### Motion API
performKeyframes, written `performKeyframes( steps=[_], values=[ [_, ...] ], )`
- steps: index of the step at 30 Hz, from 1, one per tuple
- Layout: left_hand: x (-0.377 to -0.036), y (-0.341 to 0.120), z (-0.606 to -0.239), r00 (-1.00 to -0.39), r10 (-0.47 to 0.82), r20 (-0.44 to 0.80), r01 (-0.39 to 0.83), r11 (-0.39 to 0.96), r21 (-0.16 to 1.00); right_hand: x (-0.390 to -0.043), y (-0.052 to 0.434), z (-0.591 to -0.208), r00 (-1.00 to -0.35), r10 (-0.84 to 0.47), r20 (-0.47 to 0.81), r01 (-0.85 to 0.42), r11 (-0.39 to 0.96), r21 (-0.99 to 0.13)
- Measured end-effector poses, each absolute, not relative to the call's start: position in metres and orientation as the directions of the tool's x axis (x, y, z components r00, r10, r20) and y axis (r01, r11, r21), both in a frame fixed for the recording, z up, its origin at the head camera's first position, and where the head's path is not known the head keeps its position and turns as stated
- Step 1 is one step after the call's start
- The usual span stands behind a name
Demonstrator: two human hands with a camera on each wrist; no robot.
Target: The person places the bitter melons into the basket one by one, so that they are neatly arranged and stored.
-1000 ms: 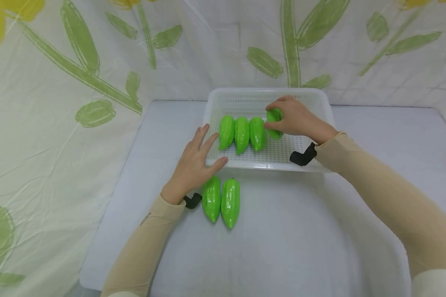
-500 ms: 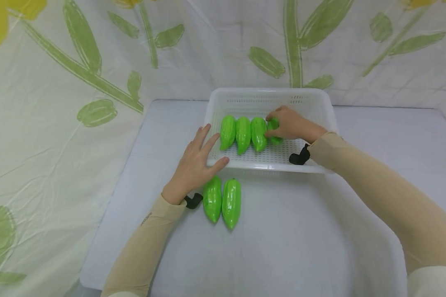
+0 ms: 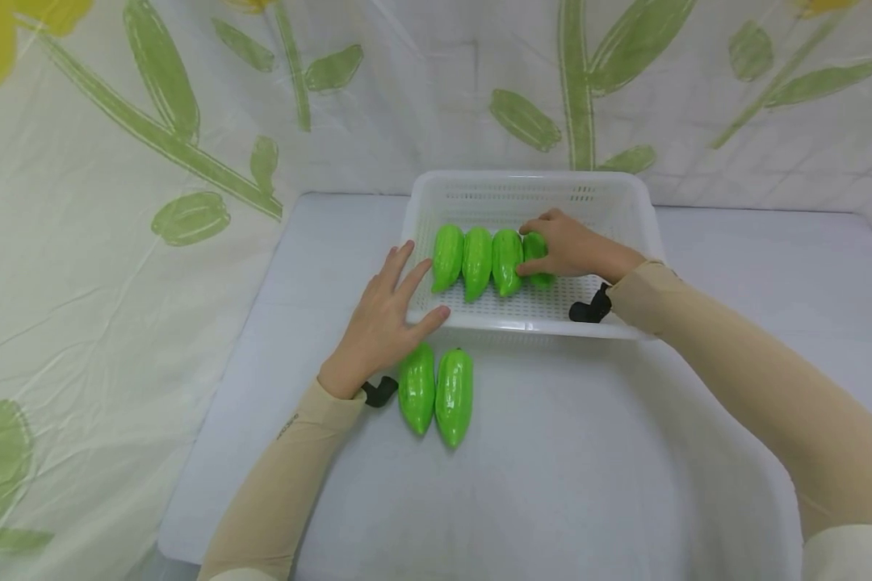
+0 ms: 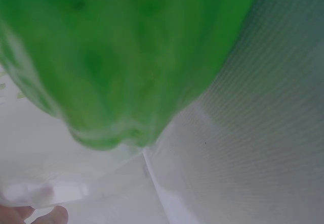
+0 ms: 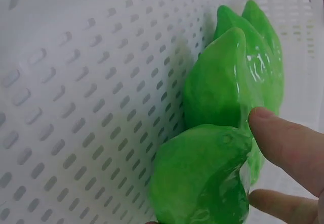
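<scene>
Fourth gourd [image 3: 536, 257] half under right hand [image 3: 567, 246] (fingers)

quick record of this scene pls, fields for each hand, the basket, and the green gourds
left hand: left hand rests with fingers spread on the near left rim of the basket
right hand: right hand holds the fourth gourd inside the basket
basket: white perforated basket on the white table
in basket: row of three gourds, the fourth beside them on the right
on table: two gourds side by side in front of the basket

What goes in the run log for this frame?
right hand: grips fourth gourd in basket | left hand: rests on rim
</scene>
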State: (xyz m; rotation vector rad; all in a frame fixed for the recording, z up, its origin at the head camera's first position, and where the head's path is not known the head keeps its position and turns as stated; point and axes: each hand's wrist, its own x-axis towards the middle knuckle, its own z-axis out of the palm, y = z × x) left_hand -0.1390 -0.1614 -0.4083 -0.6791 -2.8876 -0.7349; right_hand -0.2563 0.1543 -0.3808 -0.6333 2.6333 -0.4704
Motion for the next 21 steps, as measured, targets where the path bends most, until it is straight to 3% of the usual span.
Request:
performKeyframes(
  steps=[21],
  values=[
    [-0.1381, -0.1601, -0.4064, -0.903, 0.392, 0.176, 0.428, 0.789, 0.441, -0.2531, 0.1587, -0.3768, -0.837, -0.480, -0.264, -0.345, 0.836, -0.427]
  ],
)
